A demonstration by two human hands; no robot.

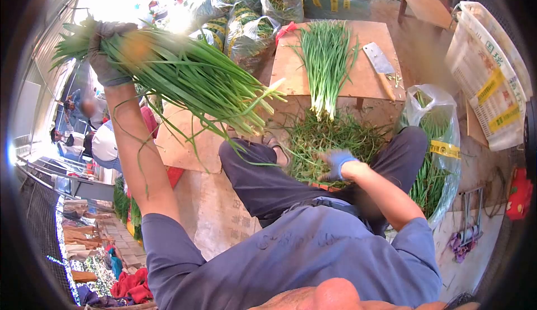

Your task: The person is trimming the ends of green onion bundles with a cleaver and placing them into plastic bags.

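Observation:
My left hand (106,58), in a dark glove, is raised at the upper left and closed around a large bunch of garlic chives (184,72). Their pale cut ends point right and down, and a few loose blades dangle below. Between my knees, my right hand (337,163) in a blue and grey glove hovers close over a heap of chive trimmings (313,139); its fingers are smeared by motion. Another bunch of chives (326,58) lies on the wooden board (375,33) in front of me, stems overhanging the near edge. A cleaver (378,58) rests to its right.
Plastic-wrapped bundles of greens (282,0) are stacked behind the board. A clear bag of chives (433,153) stands by my right leg, with a printed sack (489,81) beyond it. Another wooden board (190,136) is at my left. People (106,142) sit farther left.

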